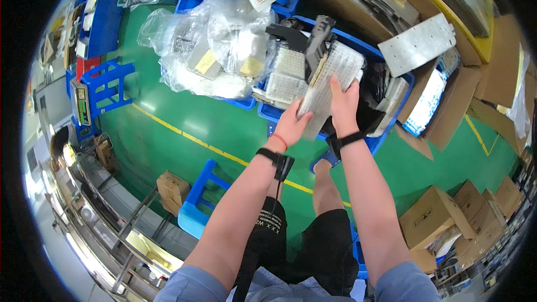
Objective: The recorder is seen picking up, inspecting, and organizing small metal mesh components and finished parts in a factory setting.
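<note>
Between my two hands is a pale, flat slab (pixel 330 75) with a rows-of-dots surface, tilted over a blue crate (pixel 407 86). My left hand (pixel 290 127) is closed on its lower left edge, thumb on top. Along the lower right edge my right hand (pixel 344 103) grips it, also with the thumb on top. The slab's exact kind is unclear. Inside the crate, similar pale dotted slabs (pixel 290 62) lie beside a grey-black bracket-like part (pixel 319 39) and dark plastic wrapping (pixel 370 113). Each of my wrists wears a black strap.
Clear plastic bags of pale parts (pixel 224 50) fill another blue crate to the left. Open cardboard boxes (pixel 442 98) and a perforated metal plate (pixel 418 45) are at right. A blue stool (pixel 196 212) stands at lower left, and more cartons (pixel 436 218) at lower right.
</note>
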A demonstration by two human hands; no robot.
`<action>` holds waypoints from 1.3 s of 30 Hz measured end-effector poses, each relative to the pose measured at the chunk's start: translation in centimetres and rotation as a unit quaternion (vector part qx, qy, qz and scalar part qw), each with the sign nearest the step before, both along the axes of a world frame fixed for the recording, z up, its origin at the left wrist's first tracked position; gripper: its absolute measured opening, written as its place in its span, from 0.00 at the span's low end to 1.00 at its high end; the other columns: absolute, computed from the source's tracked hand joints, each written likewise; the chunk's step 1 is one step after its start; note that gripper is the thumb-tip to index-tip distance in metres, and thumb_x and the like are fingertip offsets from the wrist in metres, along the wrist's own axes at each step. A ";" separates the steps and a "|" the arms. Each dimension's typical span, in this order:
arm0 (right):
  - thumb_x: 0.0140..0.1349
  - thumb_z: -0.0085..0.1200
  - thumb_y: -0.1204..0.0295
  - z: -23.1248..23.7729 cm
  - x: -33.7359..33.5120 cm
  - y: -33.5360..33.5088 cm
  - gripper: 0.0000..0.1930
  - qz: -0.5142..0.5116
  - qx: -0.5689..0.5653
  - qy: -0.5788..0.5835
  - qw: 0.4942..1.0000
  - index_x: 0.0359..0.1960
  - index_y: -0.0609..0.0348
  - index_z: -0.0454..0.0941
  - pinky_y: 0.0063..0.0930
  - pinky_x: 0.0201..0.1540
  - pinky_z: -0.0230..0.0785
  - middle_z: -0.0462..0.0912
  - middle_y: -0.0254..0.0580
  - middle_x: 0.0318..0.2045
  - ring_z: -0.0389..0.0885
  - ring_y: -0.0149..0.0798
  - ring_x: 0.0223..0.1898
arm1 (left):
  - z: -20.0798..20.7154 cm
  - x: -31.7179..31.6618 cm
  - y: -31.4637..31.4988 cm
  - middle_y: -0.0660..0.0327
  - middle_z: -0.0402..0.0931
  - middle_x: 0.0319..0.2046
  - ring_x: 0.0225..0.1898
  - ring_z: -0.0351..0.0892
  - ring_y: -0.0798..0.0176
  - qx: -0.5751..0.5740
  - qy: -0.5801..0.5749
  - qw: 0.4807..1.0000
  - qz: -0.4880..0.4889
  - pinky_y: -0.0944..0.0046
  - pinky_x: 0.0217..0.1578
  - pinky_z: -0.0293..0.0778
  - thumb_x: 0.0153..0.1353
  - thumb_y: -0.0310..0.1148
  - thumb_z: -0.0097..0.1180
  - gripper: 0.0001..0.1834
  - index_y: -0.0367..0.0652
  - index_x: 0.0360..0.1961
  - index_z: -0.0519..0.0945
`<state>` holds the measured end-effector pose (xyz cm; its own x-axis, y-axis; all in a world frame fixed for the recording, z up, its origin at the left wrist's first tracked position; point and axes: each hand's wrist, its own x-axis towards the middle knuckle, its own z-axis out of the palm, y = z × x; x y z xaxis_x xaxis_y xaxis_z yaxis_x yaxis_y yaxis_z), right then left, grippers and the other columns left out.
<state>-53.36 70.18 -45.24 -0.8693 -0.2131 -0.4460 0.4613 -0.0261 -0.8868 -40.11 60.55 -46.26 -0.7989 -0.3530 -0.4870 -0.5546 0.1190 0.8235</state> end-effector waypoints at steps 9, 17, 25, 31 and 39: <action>0.61 0.54 0.65 -6.7 2.5 -3.5 0.23 -0.044 0.305 0.082 0.948 0.48 0.75 0.65 0.37 0.52 0.65 0.75 0.60 0.47 0.76 0.51 0.47 | -1.5 2.1 -2.1 0.43 0.67 0.51 0.56 0.65 0.44 -0.135 -0.011 0.990 0.024 0.55 0.59 0.60 0.60 0.37 0.55 0.24 0.33 0.53 0.67; 0.59 0.54 0.53 -6.0 1.1 -3.2 0.33 0.004 0.500 0.035 0.865 0.51 0.78 0.68 0.50 0.56 0.60 0.73 0.71 0.47 0.70 0.65 0.50 | 0.3 8.3 -5.1 0.47 0.61 0.57 0.57 0.65 0.50 -0.073 -0.088 0.986 0.119 0.57 0.52 0.68 0.59 0.38 0.56 0.24 0.40 0.54 0.68; 0.62 0.52 0.65 -0.1 6.3 0.0 0.20 0.058 0.473 0.153 0.866 0.47 0.72 0.72 0.36 0.48 0.66 0.79 0.55 0.38 0.76 0.50 0.41 | 9.9 19.9 -12.9 0.60 0.74 0.46 0.46 0.75 0.63 0.114 -0.085 0.932 0.333 0.64 0.45 0.71 0.64 0.36 0.53 0.17 0.41 0.50 0.72; 0.61 0.53 0.67 17.4 15.3 1.4 0.15 0.207 0.146 -0.151 0.956 0.47 0.61 0.74 0.24 0.40 0.68 0.78 0.36 0.37 0.75 0.33 0.38 | 25.0 33.4 -13.6 0.65 0.67 0.26 0.31 0.67 0.68 0.170 0.006 0.898 0.407 0.67 0.36 0.67 0.66 0.33 0.44 0.10 0.45 0.26 0.67; 0.61 0.54 0.61 38.0 21.7 -7.6 0.19 0.572 0.091 -0.021 0.815 0.48 0.61 0.73 0.29 0.40 0.70 0.81 0.43 0.37 0.78 0.36 0.37 | 41.7 45.1 -14.7 0.63 0.68 0.24 0.28 0.68 0.68 0.154 0.076 0.848 0.501 0.67 0.32 0.67 0.69 0.35 0.43 0.14 0.43 0.25 0.69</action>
